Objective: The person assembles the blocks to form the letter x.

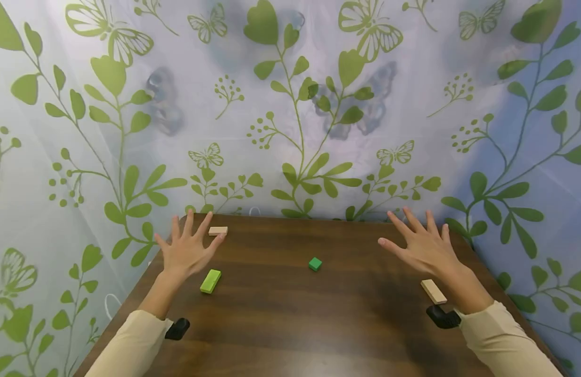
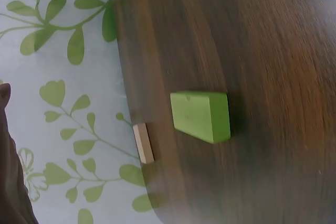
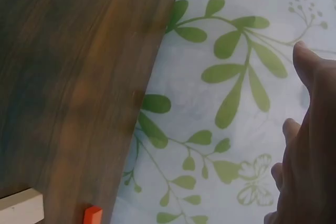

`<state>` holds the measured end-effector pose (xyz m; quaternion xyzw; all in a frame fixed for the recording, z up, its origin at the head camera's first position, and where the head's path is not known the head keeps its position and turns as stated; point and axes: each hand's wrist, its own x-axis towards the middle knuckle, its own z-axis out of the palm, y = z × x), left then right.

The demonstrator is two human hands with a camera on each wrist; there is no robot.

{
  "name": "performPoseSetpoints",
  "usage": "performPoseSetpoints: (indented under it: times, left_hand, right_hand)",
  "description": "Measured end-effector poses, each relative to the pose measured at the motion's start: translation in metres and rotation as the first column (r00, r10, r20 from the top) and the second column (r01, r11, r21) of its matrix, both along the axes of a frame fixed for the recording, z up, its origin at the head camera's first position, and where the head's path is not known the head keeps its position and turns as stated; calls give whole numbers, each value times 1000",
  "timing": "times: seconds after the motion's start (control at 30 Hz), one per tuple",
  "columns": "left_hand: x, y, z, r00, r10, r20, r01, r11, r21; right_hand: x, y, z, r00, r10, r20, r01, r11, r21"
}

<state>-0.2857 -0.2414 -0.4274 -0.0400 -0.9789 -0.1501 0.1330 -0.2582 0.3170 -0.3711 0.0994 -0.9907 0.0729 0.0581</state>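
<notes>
Both hands are raised over the brown table with fingers spread, holding nothing. Nearest my left hand (image 1: 184, 254) in the head view are a light green block (image 1: 210, 281), to the right of its wrist, and a pale wooden block (image 1: 218, 231) by the thumb tip. The left wrist view shows the same light green block (image 2: 200, 116) and pale block (image 2: 143, 143). Below my right hand (image 1: 427, 251) lies another pale wooden block (image 1: 434, 291), close to the wrist. An orange-red block (image 3: 93, 215) shows in the right wrist view; in the head view it is hidden.
A small dark green block (image 1: 315, 264) lies near the middle of the wooden table (image 1: 290, 324). Behind the table's far edge hangs a pale curtain (image 1: 281, 173) with green leaves and butterflies. Black wrist cameras sit at both cuffs.
</notes>
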Motion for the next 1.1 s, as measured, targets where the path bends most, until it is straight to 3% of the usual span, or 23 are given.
performPoseSetpoints:
  times: [0.33, 0.53, 0.63, 0.73, 0.8, 1.1]
  left_hand:
    - [-12, 35, -26, 986, -166, 22, 164, 983, 83]
    - [-22, 64, -42, 965, -263, 3, 260, 956, 133]
    - [-28, 84, -47, 932, -361, -37, 361, 907, 217]
    - [-32, 105, -50, 888, -454, -70, 450, 828, 335]
    - [-33, 117, -53, 868, -491, -75, 477, 781, 403]
    - [-39, 161, -67, 827, -563, -7, 468, 681, 564]
  right_hand:
    - [3, 32, -9, 995, 32, 91, -19, 990, -141]
    - [3, 53, -29, 989, 112, 96, -85, 966, -245]
    - [7, 67, -43, 984, 166, 65, -138, 941, -307]
    - [12, 78, -53, 982, 177, 64, -143, 924, -355]
    - [14, 83, -60, 982, 173, 69, -136, 918, -373]
    - [19, 96, -82, 985, 132, 109, -80, 918, -388]
